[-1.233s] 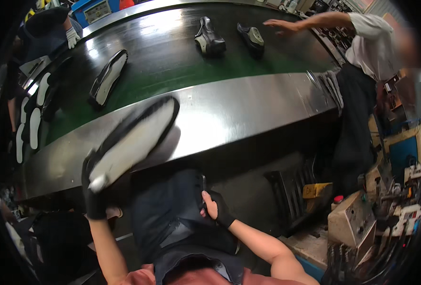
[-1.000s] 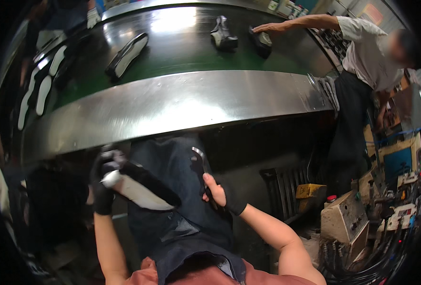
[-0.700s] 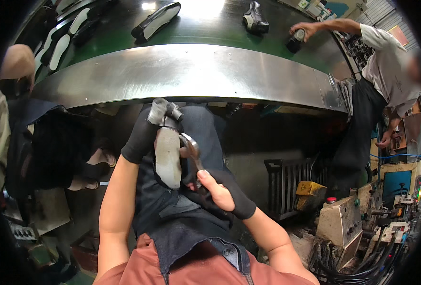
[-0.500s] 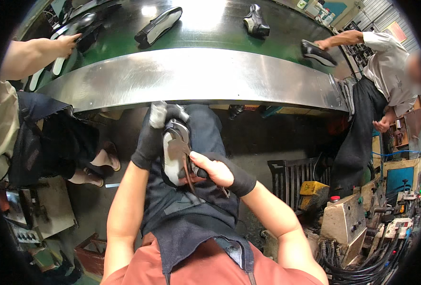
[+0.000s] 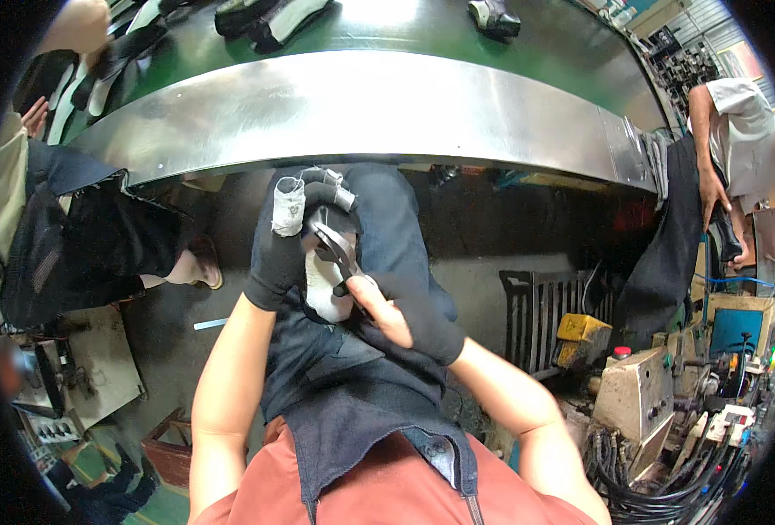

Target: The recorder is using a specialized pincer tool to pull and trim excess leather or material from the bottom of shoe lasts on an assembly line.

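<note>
My left hand point(image 5: 284, 254), in a dark fingerless glove with white tape on its fingers, is closed around the far end of a shoe point(image 5: 322, 293). The shoe has a black upper and a pale sole turned up towards me, above my lap. A pair of metal pincers point(image 5: 338, 252) sits in my right hand point(image 5: 409, 319), which also wears a dark glove. The fingers wrap its handles, and its head rests against the upper part of the sole, close to my left fingers. Whether the jaws bite on anything is hidden.
Ahead runs a green-topped bench with a steel edge point(image 5: 361, 109), carrying dark shoes point(image 5: 293, 19) and another shoe point(image 5: 494, 17). Co-workers stand left and right; the right one holds a black shoe point(image 5: 725, 236). A yellow box point(image 5: 583, 339) and a machine point(image 5: 634, 394) are on my right.
The pincers have shifted up the sole towards my left fingers and turned. The right co-worker has brought a shoe from the bench to the body. Shoes on the bench have shifted in view.
</note>
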Tool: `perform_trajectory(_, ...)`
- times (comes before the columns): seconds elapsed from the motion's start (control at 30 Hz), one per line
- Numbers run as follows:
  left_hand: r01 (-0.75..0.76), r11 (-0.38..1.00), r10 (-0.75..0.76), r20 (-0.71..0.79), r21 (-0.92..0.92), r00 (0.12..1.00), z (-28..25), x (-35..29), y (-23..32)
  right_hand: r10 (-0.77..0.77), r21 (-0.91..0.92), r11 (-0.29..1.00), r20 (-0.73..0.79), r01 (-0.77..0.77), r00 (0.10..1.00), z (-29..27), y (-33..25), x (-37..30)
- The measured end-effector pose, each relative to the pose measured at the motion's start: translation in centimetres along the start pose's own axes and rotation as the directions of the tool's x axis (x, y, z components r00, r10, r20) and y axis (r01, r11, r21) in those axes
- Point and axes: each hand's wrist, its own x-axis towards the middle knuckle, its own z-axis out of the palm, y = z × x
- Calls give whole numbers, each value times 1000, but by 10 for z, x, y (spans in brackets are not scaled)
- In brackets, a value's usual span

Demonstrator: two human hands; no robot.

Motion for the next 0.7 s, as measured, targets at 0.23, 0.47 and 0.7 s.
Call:
perform_trajectory(0.23, 77, 982, -87, -47, -170, 995, 15, -1, -2, -79, -213, 976, -186, 38, 979, 22, 33, 9)
perform_trajectory(0.47, 2, 992, 5, 57, -128, 998, 9, -41, 13, -347, -449, 841, -20, 301, 938, 23, 72, -37)
perform_trajectory(0.7, 466, 234, -488, 312, -853, 815, 35, -173, -63, -399, -525, 647, 386, 553, 832, -8, 96, -105)
